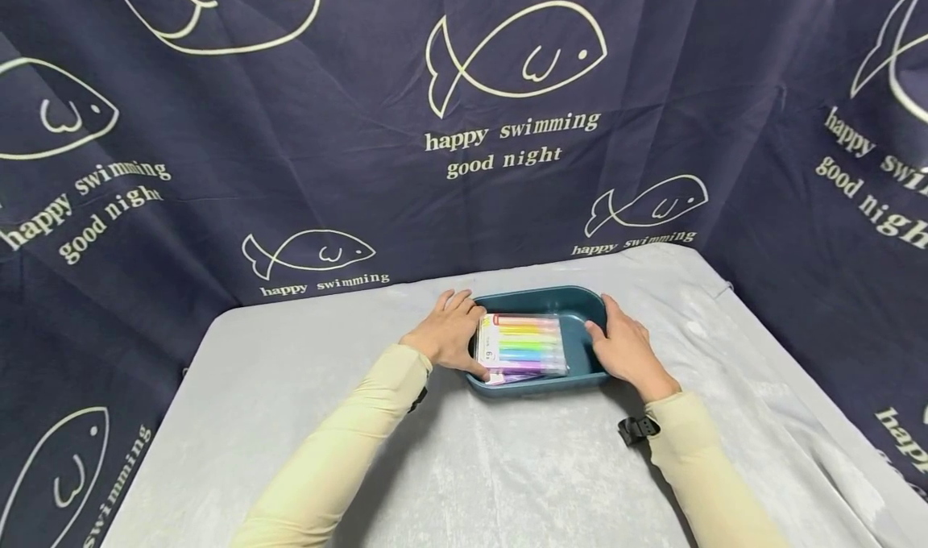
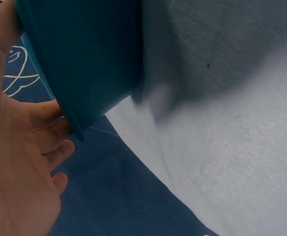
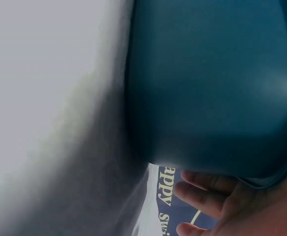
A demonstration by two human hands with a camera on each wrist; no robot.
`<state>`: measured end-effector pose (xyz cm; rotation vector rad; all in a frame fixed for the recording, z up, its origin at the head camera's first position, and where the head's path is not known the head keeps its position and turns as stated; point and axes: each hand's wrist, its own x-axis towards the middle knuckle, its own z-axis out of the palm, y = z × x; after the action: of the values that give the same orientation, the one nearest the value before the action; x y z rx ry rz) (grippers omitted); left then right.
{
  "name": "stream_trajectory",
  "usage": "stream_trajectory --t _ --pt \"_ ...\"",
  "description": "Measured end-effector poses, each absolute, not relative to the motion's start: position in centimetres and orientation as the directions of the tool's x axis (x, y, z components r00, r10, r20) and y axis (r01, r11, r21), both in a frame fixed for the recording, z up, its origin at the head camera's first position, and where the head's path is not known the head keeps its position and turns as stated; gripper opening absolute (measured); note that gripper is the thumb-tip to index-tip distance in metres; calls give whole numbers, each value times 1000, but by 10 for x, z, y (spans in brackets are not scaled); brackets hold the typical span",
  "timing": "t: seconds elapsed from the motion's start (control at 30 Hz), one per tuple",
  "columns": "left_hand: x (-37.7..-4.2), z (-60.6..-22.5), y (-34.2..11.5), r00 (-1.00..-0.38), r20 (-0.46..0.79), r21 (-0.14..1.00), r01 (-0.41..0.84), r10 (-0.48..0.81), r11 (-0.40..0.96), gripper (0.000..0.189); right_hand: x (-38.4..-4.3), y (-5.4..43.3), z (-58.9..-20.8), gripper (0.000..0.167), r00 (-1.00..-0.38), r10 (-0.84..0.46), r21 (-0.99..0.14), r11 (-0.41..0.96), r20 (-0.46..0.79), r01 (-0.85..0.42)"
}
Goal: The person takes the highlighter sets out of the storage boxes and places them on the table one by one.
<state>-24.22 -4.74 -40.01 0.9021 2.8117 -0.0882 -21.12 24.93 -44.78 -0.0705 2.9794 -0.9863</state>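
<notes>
A dark teal plastic bin [image 1: 580, 330] stands on the cloth-covered table, with its outer wall filling much of both wrist views. Inside its left part lies a clear pack of rainbow-coloured pens [image 1: 525, 344]; a purple-and-white edge beneath it shows, mostly hidden. My left hand [image 1: 451, 334] grips the bin's left end, with fingers over the far rim and the thumb close to the pack's near corner. At the opposite end my right hand [image 1: 627, 346] holds the rim, thumb inside and fingers along the outer wall.
Pale grey cloth [image 1: 290, 419] covers the table. A dark blue curtain [image 1: 406, 193] with fish drawings and lettering hangs behind it and at both sides. A black strap [image 1: 638, 429] sits at the right wrist.
</notes>
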Motion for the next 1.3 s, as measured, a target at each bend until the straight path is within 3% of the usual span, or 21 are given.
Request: stream_trajectory --t 0.67,1.3 --pt "-244 -399 -55 -789 16 -52 613 614 789 102 -212 245 -450 76 -1000 -17 -596 803 -23 0" --pt "-238 -387 -73 -862 114 -19 495 494 869 104 -212 246 -450 77 -1000 -5 -600 800 -25 11"
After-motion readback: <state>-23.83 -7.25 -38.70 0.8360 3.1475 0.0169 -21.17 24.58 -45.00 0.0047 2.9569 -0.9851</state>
